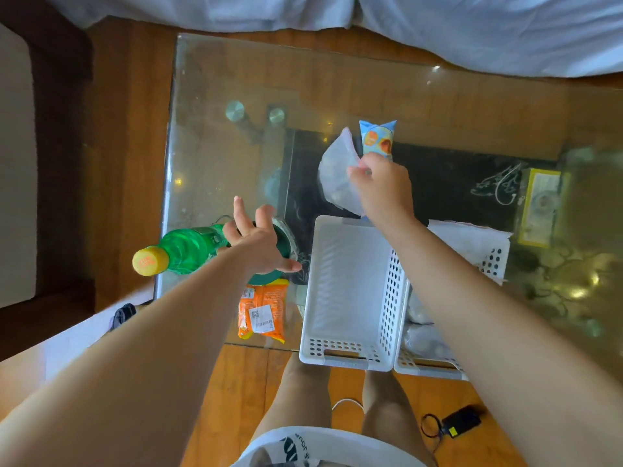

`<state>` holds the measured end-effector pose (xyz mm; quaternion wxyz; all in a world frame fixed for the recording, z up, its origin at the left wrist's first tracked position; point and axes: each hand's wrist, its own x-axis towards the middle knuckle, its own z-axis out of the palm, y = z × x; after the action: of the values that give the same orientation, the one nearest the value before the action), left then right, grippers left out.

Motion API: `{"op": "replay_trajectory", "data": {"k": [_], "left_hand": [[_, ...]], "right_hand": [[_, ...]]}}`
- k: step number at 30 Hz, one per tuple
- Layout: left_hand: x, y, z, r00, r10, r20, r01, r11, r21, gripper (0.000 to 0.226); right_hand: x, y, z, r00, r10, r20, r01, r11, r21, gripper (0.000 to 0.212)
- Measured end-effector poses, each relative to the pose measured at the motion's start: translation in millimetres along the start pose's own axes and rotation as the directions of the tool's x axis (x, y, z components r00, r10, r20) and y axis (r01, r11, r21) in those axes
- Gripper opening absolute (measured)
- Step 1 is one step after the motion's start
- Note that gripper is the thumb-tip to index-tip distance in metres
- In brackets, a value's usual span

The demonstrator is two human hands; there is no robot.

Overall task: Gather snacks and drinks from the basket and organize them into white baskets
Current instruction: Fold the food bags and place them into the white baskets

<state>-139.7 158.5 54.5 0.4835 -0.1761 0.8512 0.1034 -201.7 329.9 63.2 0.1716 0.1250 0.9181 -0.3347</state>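
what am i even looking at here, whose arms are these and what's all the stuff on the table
There is no machine: a person wears a camera on the head, looking down at their own arms and legs. It is the only view.

They stand at a glass table. The left hand holds a green bottle with a yellow cap, fingers partly spread. The right hand has its grip on a clear plastic bag and a blue snack packet.

Two white baskets sit at the near edge: the left one is empty, the right one is mostly hidden by the arm. An orange snack packet lies beside them.
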Motion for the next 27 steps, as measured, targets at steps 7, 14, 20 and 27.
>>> {"op": "replay_trajectory", "data": {"k": [7, 14, 20, 27], "left_hand": [[-16, 13, -4, 0.989, -0.127, -0.072, 0.13, 0.991, 0.031, 0.115], [-76, 110, 46, 0.915, 0.314, -0.252, -0.258, 0.938, 0.231, 0.079], [-126, 213, 128, 0.6, 0.778, -0.187, -0.623, 0.6, 0.502, 0.054], [-124, 237, 181, 0.62, 0.749, 0.234, -0.541, 0.192, 0.818, 0.056]], "right_hand": [[-83, 29, -90, 0.993, -0.001, -0.115, 0.062, 0.848, 0.526, 0.027], [-172, 108, -162, 0.974, 0.056, -0.22, 0.109, 0.733, 0.672, 0.02], [-218, 184, -193, 0.942, 0.194, -0.276, 0.047, 0.736, 0.676, 0.019], [-229, 242, -190, 0.956, 0.235, -0.176, -0.062, 0.748, 0.661, 0.019]]}}
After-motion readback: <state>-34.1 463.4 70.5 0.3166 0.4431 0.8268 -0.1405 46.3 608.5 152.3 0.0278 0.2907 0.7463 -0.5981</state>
